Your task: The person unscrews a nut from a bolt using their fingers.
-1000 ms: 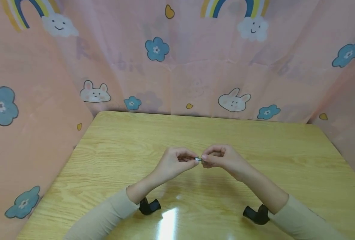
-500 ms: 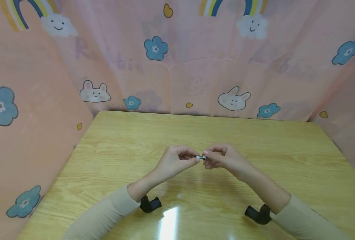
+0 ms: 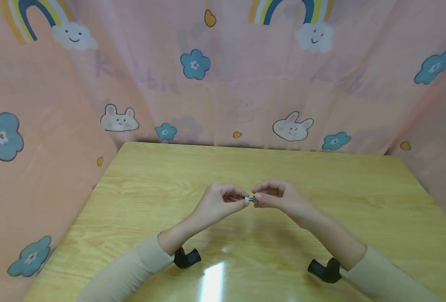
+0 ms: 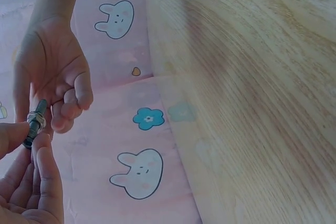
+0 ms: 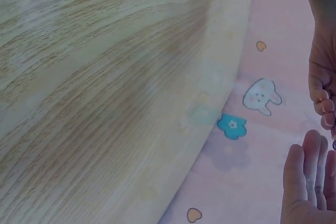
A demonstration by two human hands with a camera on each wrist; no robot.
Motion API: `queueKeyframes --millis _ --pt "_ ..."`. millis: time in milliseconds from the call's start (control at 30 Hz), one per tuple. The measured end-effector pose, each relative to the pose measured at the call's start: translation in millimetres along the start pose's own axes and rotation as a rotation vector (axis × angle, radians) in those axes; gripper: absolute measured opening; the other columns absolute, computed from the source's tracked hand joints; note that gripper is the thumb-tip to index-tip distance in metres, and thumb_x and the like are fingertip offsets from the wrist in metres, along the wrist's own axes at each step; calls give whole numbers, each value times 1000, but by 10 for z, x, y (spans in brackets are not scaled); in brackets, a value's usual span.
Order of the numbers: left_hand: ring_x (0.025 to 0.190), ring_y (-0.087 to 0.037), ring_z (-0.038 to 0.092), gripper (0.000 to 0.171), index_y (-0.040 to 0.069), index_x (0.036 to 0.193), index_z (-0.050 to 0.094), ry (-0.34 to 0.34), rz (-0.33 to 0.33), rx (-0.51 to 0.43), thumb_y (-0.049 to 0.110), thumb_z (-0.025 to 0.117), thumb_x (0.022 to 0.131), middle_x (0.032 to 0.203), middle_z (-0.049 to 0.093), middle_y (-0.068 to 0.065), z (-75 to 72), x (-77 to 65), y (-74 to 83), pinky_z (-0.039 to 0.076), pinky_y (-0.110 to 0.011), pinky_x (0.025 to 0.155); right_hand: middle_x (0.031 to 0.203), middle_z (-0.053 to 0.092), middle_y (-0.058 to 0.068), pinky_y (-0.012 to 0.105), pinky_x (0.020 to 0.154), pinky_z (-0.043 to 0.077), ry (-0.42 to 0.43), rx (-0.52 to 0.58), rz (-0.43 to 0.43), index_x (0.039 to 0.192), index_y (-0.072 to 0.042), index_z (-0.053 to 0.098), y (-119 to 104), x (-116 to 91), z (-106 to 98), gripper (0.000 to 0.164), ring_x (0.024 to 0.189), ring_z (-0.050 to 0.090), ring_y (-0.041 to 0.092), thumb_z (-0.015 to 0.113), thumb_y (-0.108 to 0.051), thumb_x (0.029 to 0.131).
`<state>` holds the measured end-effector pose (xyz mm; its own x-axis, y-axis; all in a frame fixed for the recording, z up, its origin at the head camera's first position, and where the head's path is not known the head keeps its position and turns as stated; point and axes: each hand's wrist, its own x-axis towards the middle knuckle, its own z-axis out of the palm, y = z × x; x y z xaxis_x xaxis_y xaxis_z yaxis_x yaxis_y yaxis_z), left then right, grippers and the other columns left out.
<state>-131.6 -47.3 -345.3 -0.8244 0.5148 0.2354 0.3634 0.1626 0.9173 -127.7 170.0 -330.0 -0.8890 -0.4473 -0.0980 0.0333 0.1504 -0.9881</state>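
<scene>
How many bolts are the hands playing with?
1. The bolt is between the two hands: the left hand pinches one end, and the right hand is at its nut. Another small one hidden behind the fingers can't be ruled out.

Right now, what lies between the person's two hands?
A bolt carrying a nut lies between the left hand and right hand, clearest in the left wrist view.

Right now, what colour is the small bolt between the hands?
The bolt is metallic grey, clearest in the left wrist view.
</scene>
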Motion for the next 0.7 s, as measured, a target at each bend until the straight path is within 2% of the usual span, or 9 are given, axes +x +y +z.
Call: queueKeyframes --millis 100,200,300,467,533,700 --pt "75 -11 63 13 4 96 71 9 -21 12 12 67 86 88 69 -5 2 -11 13 54 -27 68 90 67 7 36 81 53 1 -11 15 109 10 56 0 11 26 34 82 66 19 56 -20 95" --pt "76 -11 63 13 2 97 70 18 -36 21 8 67 86 89 69 -6 0 -14 60 54 -26 68 87 67 8 37 80 53 4 -5 14 106 11 57 -2 22 33 31 79 66 17 57 -18 94" --pt "77 -13 63 14 -2 97 69 15 -33 22 4 65 86 89 69 -9 -16 -35 189 53 -25 69 90 66 8 35 81 52 -2 -7 -20 104 11 57 -5 15 23 27 82 65 17 61 -13 91" --pt "76 -15 63 13 -5 97 68 13 -29 28 1 64 86 88 68 -12 -45 -69 364 53 -24 69 96 64 5 32 81 52 1 -24 -52 107 3 58 -16 2 15 26 87 63 17 66 -10 86" --pt "76 -15 63 13 -5 96 68 17 -35 37 1 64 86 87 68 -12 -46 -74 382 53 -24 68 96 65 5 33 82 52 12 -26 -37 108 1 58 -28 7 24 25 88 64 19 64 -14 89" --pt "76 -15 63 13 -5 96 68 26 -38 41 2 65 86 87 68 -11 -32 -75 401 53 -24 68 87 66 7 35 80 53 42 -12 30 107 6 55 -50 13 26 31 80 66 21 57 -22 94"
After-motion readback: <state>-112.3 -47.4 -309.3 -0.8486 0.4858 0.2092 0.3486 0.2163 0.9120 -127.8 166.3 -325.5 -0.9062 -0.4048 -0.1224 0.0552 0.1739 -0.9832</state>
